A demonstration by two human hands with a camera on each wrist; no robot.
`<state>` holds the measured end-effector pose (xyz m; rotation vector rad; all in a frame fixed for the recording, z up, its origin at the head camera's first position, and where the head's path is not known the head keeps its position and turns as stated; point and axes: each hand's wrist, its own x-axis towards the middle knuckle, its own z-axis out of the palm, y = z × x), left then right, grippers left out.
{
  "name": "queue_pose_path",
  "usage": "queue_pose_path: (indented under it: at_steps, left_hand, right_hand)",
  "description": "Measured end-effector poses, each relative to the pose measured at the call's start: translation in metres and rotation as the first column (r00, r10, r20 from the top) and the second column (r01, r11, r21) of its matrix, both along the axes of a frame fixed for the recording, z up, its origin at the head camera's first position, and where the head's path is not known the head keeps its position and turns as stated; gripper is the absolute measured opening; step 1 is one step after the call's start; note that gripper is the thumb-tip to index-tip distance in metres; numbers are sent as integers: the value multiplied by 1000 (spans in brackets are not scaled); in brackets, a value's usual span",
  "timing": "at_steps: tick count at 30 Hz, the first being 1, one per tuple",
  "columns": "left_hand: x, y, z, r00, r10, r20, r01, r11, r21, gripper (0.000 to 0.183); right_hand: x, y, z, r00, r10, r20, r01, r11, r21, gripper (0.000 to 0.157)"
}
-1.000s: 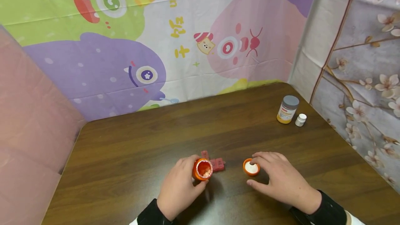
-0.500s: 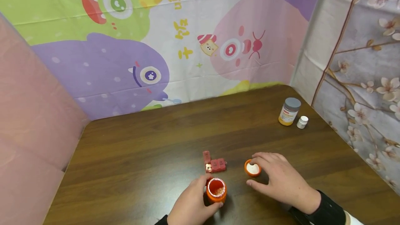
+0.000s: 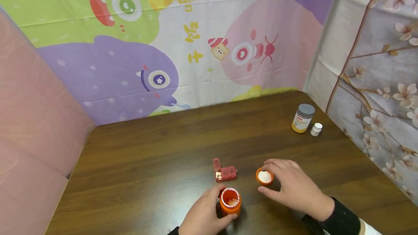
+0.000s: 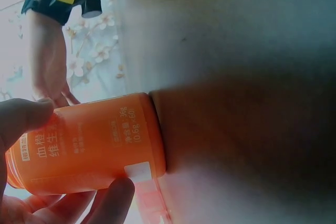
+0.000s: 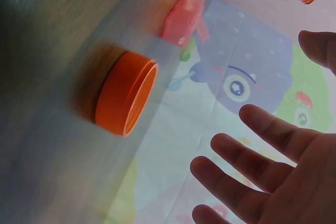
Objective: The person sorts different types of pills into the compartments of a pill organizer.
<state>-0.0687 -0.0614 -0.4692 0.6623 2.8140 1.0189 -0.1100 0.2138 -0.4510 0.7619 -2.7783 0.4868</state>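
bottle (image 4: 100, 148), smooth, glossy, orange and cylindrical, in the left hand (image 3: 205, 212)

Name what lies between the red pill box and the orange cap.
Only bare tabletop separates the red pill box from the orange cap; the head view shows it.

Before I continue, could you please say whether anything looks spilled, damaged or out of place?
Nothing stands out: the pale tablets sit in the open compartment of the red pill box, the orange cap lies inner side up, with no spill visible.
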Motion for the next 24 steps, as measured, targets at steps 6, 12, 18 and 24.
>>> queue_pose_path:
  at_steps: [6,12,18,24]
  left_hand:
    - [3,3,-2,1000,-25,-11,25,1000,-7,67]
    - [6,5,0,999,-43,-20,43,999,-9,67]
    - [8,6,1,998,-57,-40,56,998,-12,65]
    - [9,5,3,998,-59,-32,58,998,-4,64]
  right_hand:
    - [-15,1,-5,999,29,39,-31,997,76,50]
    - [-32,-1,-12,980,46,194,-81,980,179,57]
    - [-44,-5,-15,956,64,287,-146,950,277,58]
    - [-49,-9,-15,946,77,315,-180,932,313,48]
